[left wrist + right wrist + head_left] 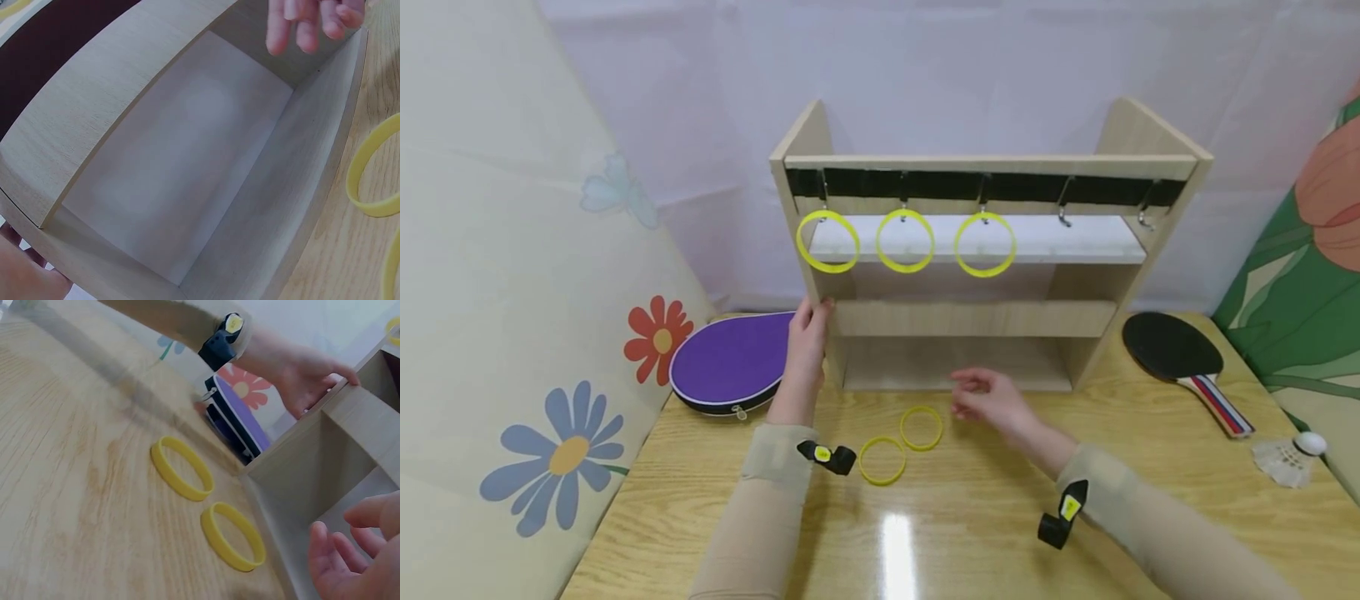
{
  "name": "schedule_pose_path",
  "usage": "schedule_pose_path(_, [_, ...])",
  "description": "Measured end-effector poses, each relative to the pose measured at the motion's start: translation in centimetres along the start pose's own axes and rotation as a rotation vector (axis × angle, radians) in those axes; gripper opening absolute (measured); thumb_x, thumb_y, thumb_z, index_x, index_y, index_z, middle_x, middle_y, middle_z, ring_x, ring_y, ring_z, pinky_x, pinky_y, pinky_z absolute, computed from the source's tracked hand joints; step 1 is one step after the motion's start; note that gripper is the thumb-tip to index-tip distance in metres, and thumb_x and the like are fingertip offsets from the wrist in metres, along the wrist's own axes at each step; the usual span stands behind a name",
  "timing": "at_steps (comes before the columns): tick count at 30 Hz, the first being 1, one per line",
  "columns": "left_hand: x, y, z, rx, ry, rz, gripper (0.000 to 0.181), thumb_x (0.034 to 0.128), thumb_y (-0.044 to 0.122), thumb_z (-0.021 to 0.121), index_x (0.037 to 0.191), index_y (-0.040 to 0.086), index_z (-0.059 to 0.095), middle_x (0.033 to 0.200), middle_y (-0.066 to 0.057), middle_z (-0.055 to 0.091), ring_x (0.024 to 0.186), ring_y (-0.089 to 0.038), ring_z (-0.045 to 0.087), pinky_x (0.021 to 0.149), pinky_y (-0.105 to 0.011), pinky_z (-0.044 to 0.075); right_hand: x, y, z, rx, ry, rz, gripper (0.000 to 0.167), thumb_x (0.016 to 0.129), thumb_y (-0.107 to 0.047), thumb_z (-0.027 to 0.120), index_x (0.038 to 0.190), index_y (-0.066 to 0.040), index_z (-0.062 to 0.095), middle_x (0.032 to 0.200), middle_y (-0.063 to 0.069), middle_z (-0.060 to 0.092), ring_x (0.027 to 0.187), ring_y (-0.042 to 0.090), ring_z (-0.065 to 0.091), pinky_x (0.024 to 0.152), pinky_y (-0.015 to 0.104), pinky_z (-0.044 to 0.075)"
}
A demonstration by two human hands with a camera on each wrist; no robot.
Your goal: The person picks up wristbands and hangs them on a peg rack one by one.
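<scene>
A wooden table (1000,517) carries everything, with the shelf unit (977,319) standing at its back. The purple case (733,358) lies left of the unit, the bat (1172,346) to the right. The left hand (808,337) grips the unit's left side panel, seemingly steadying it. The right hand (992,400) hovers before the bottom compartment, its fingers loosely bent, pinching nothing. Three yellow rings (828,268) hang from the left, second and middle hooks; two loose rings, one nearer the shelf (219,547), one farther out (167,480), lie flat on the tabletop. The work seems to be between rings: the two right-hand hooks (1064,218) are bare, and the next pick-up calls for a fingertip pinch on a thin band.
</scene>
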State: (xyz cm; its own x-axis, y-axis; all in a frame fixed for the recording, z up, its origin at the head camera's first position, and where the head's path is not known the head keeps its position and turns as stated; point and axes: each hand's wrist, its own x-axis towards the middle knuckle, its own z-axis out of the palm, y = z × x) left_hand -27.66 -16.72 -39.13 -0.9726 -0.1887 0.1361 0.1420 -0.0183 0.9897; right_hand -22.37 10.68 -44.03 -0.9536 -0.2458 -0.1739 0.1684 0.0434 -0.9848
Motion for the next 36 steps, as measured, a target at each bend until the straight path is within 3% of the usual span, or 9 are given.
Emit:
schedule_pose_path(8, [0.1,0.1,-0.4,-0.001,-0.007,-0.011,0.042,0.1009,0.025,0.046,0.141,0.016,0.05,0.115,-0.003,0.057,0.099,-0.015,0.054,0.088,-0.033,0.043,0.5,1.1,0.7,-0.016,-0.02,0.01,0.039,0.094,0.006,0.055,0.131,0.017,0.048,0.111,0.028,0.06,0.072,0.011,0.065,0.068,0.022,0.056])
schedule_pose_path(21, [0.0,0.2,-0.3,-0.009,0.001,0.004,0.04,0.1017,0.025,0.046,0.14,0.014,0.052,0.107,0.003,0.059,0.095,-0.011,0.057,0.087,-0.032,0.045,1.2,2.7,1.3,-0.035,-0.038,0.022,0.039,0.093,0.007,0.057,0.13,0.016,0.049,0.094,0.011,0.061,0.071,0.012,0.065,0.066,0.025,0.056])
schedule_pose_path(28, [0.0,0.1,-0.1,-0.008,0.01,-0.002,0.039,0.1012,0.024,0.047,0.136,0.009,0.053,0.097,0.008,0.059,0.089,-0.009,0.058,0.082,-0.029,0.046,1.2,3.5,1.7,-0.087,-0.044,0.04,0.039,0.092,0.007,0.058,0.129,0.015,0.05,0.101,0.024,0.064,0.068,0.013,0.064,0.064,0.028,0.057])
schedule_pose_path(36, [0.0,0.0,0.0,0.001,0.016,-0.004,0.038,0.1006,0.024,0.048,0.134,0.008,0.054,0.098,0.008,0.058,0.09,-0.009,0.057,0.082,-0.028,0.046,1.1,4.0,1.9,-0.141,-0.05,0.04,0.038,0.091,0.007,0.059,0.128,0.015,0.052,0.094,0.02,0.065,0.064,0.012,0.062,0.059,0.027,0.056])
